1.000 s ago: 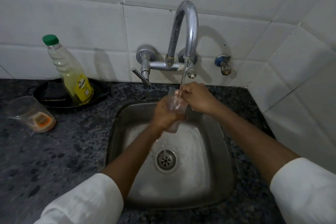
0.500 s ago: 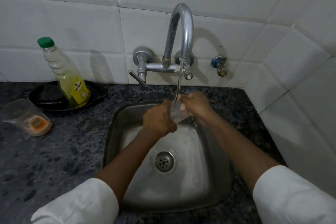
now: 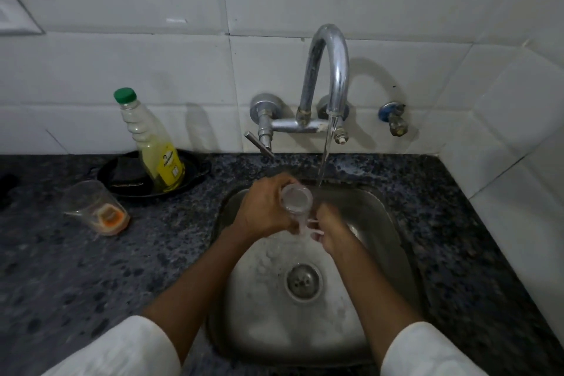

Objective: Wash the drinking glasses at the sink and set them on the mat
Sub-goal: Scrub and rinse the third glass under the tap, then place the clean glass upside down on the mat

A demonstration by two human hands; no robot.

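Note:
Over the steel sink (image 3: pixel 393 241) I hold a clear drinking glass (image 3: pixel 296 199), tipped so that one round end faces up and away from me. My left hand (image 3: pixel 262 210) grips its side. My right hand (image 3: pixel 331 229) holds its lower end, fingers curled at the rim. The running stream from the chrome tap (image 3: pixel 331 70) falls just to the right of the glass. A second glass (image 3: pixel 94 207) with orange residue at its bottom stands on the counter to the left.
A dish-soap bottle (image 3: pixel 152 143) with a green cap leans in a black pan (image 3: pixel 128 174) behind the dirty glass. Dark speckled counter (image 3: pixel 91 278) surrounds the sink. White tiled walls close off the back and right side. No mat is in view.
The glass has come down and left out of the water stream and has been tipped over. My right hand dropped below it. My head has pulled back, widening the view.

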